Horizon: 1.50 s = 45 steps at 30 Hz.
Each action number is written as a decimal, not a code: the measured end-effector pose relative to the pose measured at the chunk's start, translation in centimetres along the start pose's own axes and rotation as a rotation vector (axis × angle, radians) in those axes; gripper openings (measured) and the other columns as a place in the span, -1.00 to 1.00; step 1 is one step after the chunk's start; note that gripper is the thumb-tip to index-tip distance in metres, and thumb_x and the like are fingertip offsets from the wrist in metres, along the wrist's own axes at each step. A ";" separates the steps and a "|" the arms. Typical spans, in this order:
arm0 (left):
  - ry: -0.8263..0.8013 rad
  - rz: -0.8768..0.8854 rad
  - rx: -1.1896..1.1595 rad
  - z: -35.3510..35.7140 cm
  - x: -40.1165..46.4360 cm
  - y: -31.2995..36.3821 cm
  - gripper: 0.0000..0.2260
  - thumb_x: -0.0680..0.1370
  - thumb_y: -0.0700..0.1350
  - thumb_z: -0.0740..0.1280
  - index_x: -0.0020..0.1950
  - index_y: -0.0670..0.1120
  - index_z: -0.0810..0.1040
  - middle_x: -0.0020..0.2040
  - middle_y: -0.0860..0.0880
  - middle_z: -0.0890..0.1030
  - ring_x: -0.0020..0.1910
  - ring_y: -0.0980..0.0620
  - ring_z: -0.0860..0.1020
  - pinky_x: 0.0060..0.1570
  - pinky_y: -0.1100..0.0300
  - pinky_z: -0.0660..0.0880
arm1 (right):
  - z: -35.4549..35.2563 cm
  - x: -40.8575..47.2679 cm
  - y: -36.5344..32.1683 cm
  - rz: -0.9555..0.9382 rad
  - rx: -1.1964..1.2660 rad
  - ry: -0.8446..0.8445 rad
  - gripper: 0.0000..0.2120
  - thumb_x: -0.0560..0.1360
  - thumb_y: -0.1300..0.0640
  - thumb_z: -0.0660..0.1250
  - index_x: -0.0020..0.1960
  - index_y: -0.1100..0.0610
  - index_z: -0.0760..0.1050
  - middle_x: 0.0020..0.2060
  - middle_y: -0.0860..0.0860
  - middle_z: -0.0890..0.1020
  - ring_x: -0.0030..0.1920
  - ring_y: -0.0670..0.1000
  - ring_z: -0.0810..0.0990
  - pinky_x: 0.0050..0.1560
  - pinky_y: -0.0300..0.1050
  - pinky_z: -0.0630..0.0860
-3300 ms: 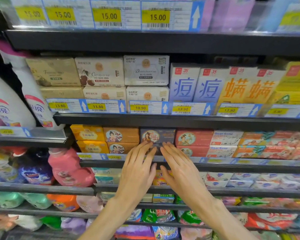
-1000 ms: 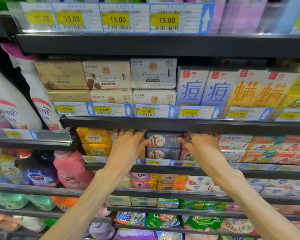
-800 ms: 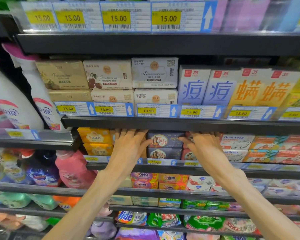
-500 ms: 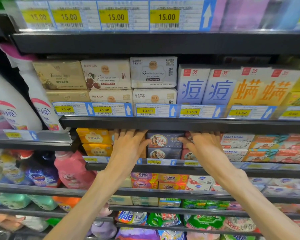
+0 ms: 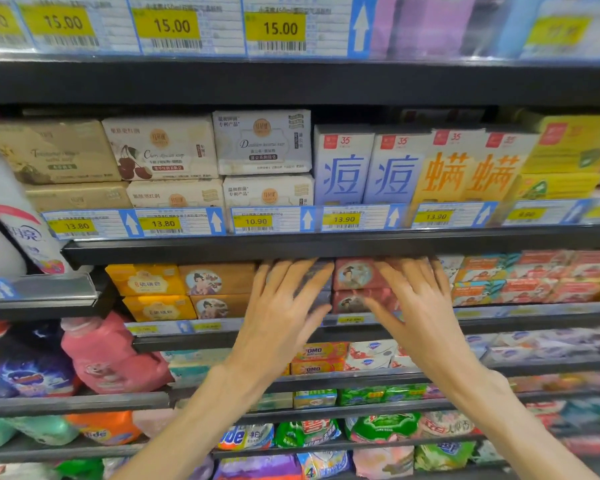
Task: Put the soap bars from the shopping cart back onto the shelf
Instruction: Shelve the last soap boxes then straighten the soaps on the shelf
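The shelf [image 5: 326, 336] carries two-high stacks of boxed soap bars along its front edge, long axes lying along that edge; the dark soap stack [image 5: 317, 282] sits mostly hidden behind the left hand [image 5: 284, 306], the red soap stack [image 5: 357, 285] between both hands, touching the right hand [image 5: 420, 303]; both hands are spread flat, fingers straight, holding nothing, arms reaching up from below; the cart is out of view.

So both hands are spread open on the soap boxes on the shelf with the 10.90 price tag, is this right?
Not quite. The head view shows the left hand and right hand spread open on soap boxes one shelf lower, beneath the 10.90 price tag.
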State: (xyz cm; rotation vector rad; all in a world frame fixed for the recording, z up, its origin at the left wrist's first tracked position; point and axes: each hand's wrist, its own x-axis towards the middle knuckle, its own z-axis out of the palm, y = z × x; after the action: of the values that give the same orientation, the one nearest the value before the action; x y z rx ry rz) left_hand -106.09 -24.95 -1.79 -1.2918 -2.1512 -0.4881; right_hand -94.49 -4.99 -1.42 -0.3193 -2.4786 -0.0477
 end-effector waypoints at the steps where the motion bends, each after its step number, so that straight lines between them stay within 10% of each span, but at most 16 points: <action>1: 0.002 -0.002 -0.005 0.4 0.4 0.7 -0.59 0.61 0.08 0.29 0.42 -0.02 0.44 0.34 -0.07 0.46 0.30 -0.14 0.41 0.34 -0.13 0.29 | 0.0 -0.5 0.7 0.015 -0.008 0.015 -0.56 0.49 -0.10 0.35 0.26 0.14 0.51 0.12 0.14 0.55 0.20 0.22 0.48 0.41 0.26 0.24; 20: -0.055 -0.350 0.234 4.0 3.8 4.2 -0.45 0.54 0.29 0.28 0.34 -0.09 0.50 0.30 -0.13 0.52 0.33 -0.22 0.41 0.39 -0.24 0.18 | 1.8 1.1 6.5 -0.011 -0.028 0.077 -0.47 0.44 -0.17 0.44 0.21 0.19 0.49 0.04 0.21 0.60 0.16 0.28 0.52 0.32 0.34 0.31; 33: -0.035 -0.336 0.248 4.0 3.7 3.8 -0.43 0.52 0.30 0.30 0.34 -0.07 0.50 0.30 -0.11 0.53 0.34 -0.20 0.39 0.39 -0.24 0.20 | 2.5 1.7 6.6 0.061 0.069 0.017 -0.47 0.40 -0.19 0.45 0.23 0.12 0.54 0.21 0.15 0.57 0.33 0.20 0.37 0.40 0.17 0.11; 45: -0.028 -0.317 0.231 3.9 3.7 3.6 -0.44 0.51 0.28 0.31 0.34 -0.07 0.52 0.29 -0.10 0.55 0.34 -0.20 0.41 0.37 -0.22 0.18 | 1.4 0.9 6.3 0.019 0.150 0.016 -0.40 0.47 -0.10 0.39 0.37 0.21 0.36 0.32 0.19 0.41 0.38 0.29 0.32 0.37 0.24 0.32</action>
State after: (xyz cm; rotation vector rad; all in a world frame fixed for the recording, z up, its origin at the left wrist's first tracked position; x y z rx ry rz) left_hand -105.42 -18.52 -2.37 -0.8422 -2.3679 -0.3331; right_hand -94.50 1.48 -2.24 -0.2775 -2.4458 0.1429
